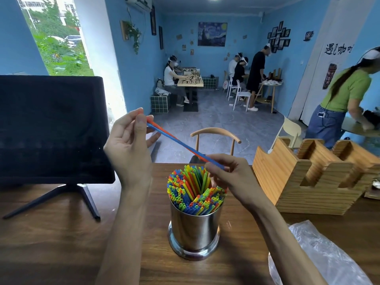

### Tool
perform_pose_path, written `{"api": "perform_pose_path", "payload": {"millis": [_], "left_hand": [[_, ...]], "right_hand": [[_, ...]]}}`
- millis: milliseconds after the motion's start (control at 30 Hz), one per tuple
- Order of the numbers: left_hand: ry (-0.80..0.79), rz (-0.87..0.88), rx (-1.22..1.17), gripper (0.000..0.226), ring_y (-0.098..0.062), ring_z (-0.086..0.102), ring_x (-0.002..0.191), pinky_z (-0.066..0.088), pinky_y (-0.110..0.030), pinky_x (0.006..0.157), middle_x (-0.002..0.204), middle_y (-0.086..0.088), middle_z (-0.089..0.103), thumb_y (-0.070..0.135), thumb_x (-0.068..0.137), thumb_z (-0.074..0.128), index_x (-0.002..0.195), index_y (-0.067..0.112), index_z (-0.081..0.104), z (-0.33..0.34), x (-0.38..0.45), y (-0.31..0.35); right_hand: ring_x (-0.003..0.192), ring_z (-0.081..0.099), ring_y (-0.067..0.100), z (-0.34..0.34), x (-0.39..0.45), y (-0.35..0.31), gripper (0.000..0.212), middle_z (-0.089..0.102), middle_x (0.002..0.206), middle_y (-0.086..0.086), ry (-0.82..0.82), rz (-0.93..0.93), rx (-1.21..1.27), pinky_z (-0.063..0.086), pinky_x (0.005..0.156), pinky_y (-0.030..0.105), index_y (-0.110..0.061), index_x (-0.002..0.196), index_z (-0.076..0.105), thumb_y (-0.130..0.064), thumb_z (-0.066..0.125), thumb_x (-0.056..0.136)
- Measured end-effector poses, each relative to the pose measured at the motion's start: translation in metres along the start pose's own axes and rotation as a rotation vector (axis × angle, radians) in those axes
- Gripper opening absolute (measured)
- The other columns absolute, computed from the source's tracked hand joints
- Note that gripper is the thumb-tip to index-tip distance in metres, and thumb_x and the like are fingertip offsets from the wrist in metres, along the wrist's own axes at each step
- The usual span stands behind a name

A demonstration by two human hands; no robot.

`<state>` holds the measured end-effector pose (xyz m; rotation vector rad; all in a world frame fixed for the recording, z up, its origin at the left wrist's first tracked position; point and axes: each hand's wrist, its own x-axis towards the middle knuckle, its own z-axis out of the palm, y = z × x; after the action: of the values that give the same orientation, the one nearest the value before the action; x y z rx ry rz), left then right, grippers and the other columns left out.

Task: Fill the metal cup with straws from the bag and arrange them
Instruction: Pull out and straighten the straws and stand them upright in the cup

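A shiny metal cup (195, 229) stands on the wooden table (61, 233) in front of me, packed with many upright coloured straws (193, 194). Above the cup I hold a blue straw and an orange straw (178, 141) together, slanting down from left to right. My left hand (129, 145) pinches their upper ends between thumb and fingertips. My right hand (228, 173) pinches their lower ends just over the cup's rim. A crumpled clear plastic bag (320, 256) lies on the table at the lower right.
A dark monitor on a splayed stand (51, 130) fills the left of the table. A wooden slotted holder (316, 173) sits at the right. A wooden chair (216, 136) stands behind the table. Several people work at tables farther back in the blue room.
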<state>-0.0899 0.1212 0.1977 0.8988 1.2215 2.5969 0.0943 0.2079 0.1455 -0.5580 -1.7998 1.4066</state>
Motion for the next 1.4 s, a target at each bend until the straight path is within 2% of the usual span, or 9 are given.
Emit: {"api": "perform_pose_path", "payload": {"millis": [67, 200, 367, 467, 667, 867, 1100, 1233, 1400], "left_hand": [[0.02, -0.022, 0.01, 0.012, -0.016, 0.073, 0.086, 0.059, -0.029, 0.07, 0.093, -0.002, 0.077, 0.016, 0.1, 0.064, 0.108, 0.01, 0.069, -0.001, 0.0, -0.006], [-0.03, -0.129, 0.073, 0.006, -0.016, 0.075, 0.082, 0.061, -0.028, 0.068, 0.091, 0.0, 0.077, 0.017, 0.098, 0.065, 0.103, 0.015, 0.07, -0.001, -0.001, -0.014], [-0.111, -0.259, 0.339, 0.01, -0.013, 0.074, 0.073, 0.061, -0.029, 0.059, 0.09, -0.004, 0.078, 0.021, 0.093, 0.073, 0.101, 0.017, 0.077, -0.011, 0.003, -0.03], [-0.172, -0.253, 0.54, 0.016, -0.007, 0.071, 0.069, 0.064, -0.039, 0.065, 0.091, 0.002, 0.076, 0.025, 0.09, 0.077, 0.105, 0.02, 0.079, -0.016, 0.002, -0.037], [-0.294, -0.292, 0.687, 0.018, -0.008, 0.071, 0.059, 0.064, -0.044, 0.076, 0.069, 0.009, 0.075, 0.026, 0.084, 0.082, 0.074, 0.04, 0.075, -0.02, 0.0, -0.046], [-0.304, -0.353, 0.678, 0.01, -0.018, 0.075, 0.068, 0.064, -0.046, 0.077, 0.068, 0.002, 0.076, 0.033, 0.086, 0.08, 0.079, 0.027, 0.078, -0.018, -0.002, -0.048], [-0.334, -0.371, 0.689, 0.009, -0.014, 0.074, 0.067, 0.064, -0.044, 0.075, 0.07, 0.004, 0.076, 0.034, 0.085, 0.081, 0.084, 0.025, 0.08, -0.015, -0.01, -0.043], [-0.385, -0.429, 0.607, 0.013, -0.004, 0.07, 0.072, 0.06, -0.031, 0.072, 0.086, 0.003, 0.078, 0.034, 0.083, 0.082, 0.093, 0.026, 0.079, -0.017, -0.008, -0.036], [-0.423, -0.395, 0.574, 0.002, 0.008, 0.066, 0.073, 0.047, -0.014, 0.067, 0.076, 0.016, 0.075, 0.031, 0.086, 0.079, 0.086, 0.031, 0.077, -0.016, -0.005, -0.029]], "right_hand": [[0.058, 0.06, 0.018, -0.001, -0.002, -0.001, 0.03, 0.062, 0.073, 0.022, -0.012, 0.009, 0.093, 0.045, 0.053, 0.02, -0.021, 0.107, 0.079, -0.02, 0.078, 0.077], [0.058, 0.065, 0.016, -0.002, 0.002, -0.007, 0.022, 0.071, 0.075, 0.012, 0.158, 0.017, 0.329, 0.048, 0.047, 0.019, -0.015, 0.09, 0.08, -0.023, 0.079, 0.07], [0.07, 0.074, 0.018, -0.003, 0.007, -0.012, 0.026, 0.074, 0.078, 0.008, 0.356, -0.012, 0.556, 0.058, 0.062, 0.021, -0.014, 0.081, 0.082, -0.031, 0.082, 0.061], [0.078, 0.075, 0.02, 0.001, 0.008, -0.016, 0.019, 0.076, 0.083, 0.005, 0.398, -0.108, 0.54, 0.059, 0.071, 0.024, -0.018, 0.08, 0.082, -0.03, 0.08, 0.066], [0.091, 0.074, 0.019, 0.01, 0.009, -0.023, 0.013, 0.078, 0.093, 0.002, 0.432, -0.24, 0.43, 0.059, 0.078, 0.029, -0.019, 0.087, 0.08, -0.026, 0.075, 0.078], [0.088, 0.075, 0.02, 0.013, 0.006, -0.029, 0.011, 0.078, 0.089, -0.001, 0.454, -0.343, 0.208, 0.059, 0.078, 0.03, -0.02, 0.097, 0.074, -0.019, 0.067, 0.088], [0.097, 0.076, 0.022, 0.012, 0.005, -0.032, 0.016, 0.079, 0.099, 0.0, 0.435, -0.353, 0.117, 0.062, 0.08, 0.034, -0.018, 0.107, 0.07, -0.008, 0.063, 0.097], [0.094, 0.076, 0.024, 0.009, 0.005, -0.034, 0.012, 0.079, 0.094, -0.001, 0.483, -0.34, 0.179, 0.061, 0.078, 0.034, -0.018, 0.103, 0.07, -0.014, 0.064, 0.095], [0.092, 0.076, 0.023, 0.005, 0.008, -0.038, 0.016, 0.079, 0.095, -0.001, 0.489, -0.318, 0.217, 0.06, 0.076, 0.031, -0.015, 0.109, 0.07, -0.017, 0.064, 0.094]]}}
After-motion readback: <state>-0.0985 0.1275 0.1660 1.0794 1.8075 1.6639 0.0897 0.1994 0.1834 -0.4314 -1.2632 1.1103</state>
